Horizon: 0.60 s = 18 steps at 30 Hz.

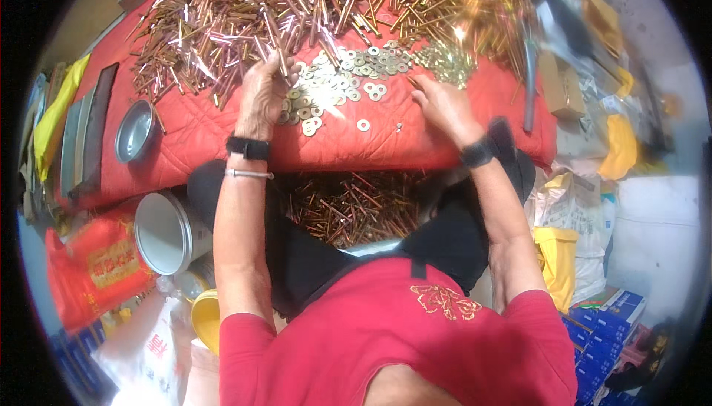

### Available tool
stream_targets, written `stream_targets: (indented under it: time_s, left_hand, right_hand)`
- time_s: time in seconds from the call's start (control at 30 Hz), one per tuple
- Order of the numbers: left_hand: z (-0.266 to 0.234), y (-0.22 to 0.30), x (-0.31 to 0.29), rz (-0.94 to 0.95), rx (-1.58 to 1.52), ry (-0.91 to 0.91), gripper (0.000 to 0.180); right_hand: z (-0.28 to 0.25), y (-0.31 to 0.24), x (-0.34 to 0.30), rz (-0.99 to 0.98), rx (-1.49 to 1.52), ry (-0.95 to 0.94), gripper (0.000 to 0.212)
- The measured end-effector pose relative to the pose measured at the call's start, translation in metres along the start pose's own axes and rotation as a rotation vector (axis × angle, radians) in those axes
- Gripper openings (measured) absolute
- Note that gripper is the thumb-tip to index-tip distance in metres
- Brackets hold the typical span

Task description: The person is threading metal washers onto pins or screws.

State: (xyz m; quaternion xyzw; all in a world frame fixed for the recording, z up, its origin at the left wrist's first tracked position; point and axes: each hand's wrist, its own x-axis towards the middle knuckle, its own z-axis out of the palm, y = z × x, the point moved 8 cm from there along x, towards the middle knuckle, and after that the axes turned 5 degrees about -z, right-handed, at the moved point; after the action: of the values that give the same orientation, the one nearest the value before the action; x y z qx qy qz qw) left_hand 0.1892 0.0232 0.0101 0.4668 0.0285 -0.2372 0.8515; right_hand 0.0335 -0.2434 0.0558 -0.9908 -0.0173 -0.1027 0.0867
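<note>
My left hand point(265, 93) is closed round the lower end of a long metal bolt point(274, 43), which points away from me. Beside it lies a spread of flat ring washers point(326, 87) on the red quilted cloth point(200, 139). My right hand point(445, 108) is near a small heap of shiny golden pieces point(447, 65), probably nuts, too small to tell. Its thumb and forefinger are drawn together, and what they hold, if anything, I cannot make out. A single washer point(363, 125) lies apart between my hands. A large heap of copper-coloured bolts point(215, 43) covers the far side.
A metal bowl point(136, 131) sits at the cloth's left edge. Below the table edge, more bolts point(356, 209) lie between my knees. A white bucket point(159, 232) stands at the left, a grey bar point(529, 87) at the right, and blue boxes point(612, 332) at the lower right.
</note>
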Motion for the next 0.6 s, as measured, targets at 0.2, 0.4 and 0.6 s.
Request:
stream_targets:
  time_s: [0.2,0.4,0.6]
  left_hand:
    - [-0.009,-0.056,-0.031,-0.239,-0.546,-0.087,0.021]
    - [0.003,-0.064,-0.036,-0.104,-0.464,-0.105,0.023]
    - [0.026,-0.065,-0.049,-0.085,-0.362,-0.132,0.023]
  right_hand:
    - [-0.015,-0.043,-0.005,-0.183,0.283,0.202,0.011]
    - [-0.004,-0.061,0.001,-0.203,0.199,0.154,0.01]
    - [0.004,-0.069,0.016,-0.309,0.123,-0.161,0.012]
